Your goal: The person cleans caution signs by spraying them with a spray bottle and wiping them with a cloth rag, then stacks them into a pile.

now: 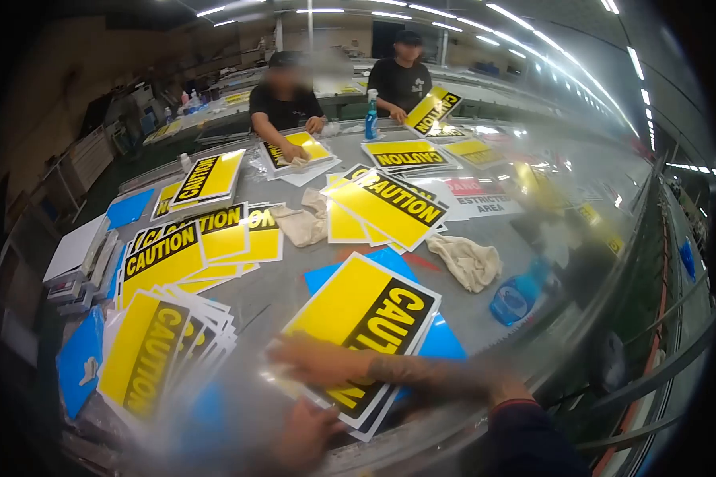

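A yellow and black CAUTION sign [338, 294] lies tilted on a small stack of signs in front of me, with blue sheets [445, 338] partly beneath it. Across its lower part reaches my right hand [318, 359], palm down; its fingers are blurred, and whatever may be under them is hidden. My left hand [306, 436] is at the sign's near edge, fingers apart, partly hazed by a smear on the view. To the left is a fanned pile of CAUTION signs [147, 350]. A crumpled whitish cloth [465, 262] lies beyond the sign, to the right.
More CAUTION signs [390, 203] cover the table's middle, beside another cloth [301, 222]. A blue bottle [513, 300] lies at right; a spray bottle [371, 115] stands at the back. Two people [286, 103] handle signs across the table. White boxes [75, 250] sit at the left edge.
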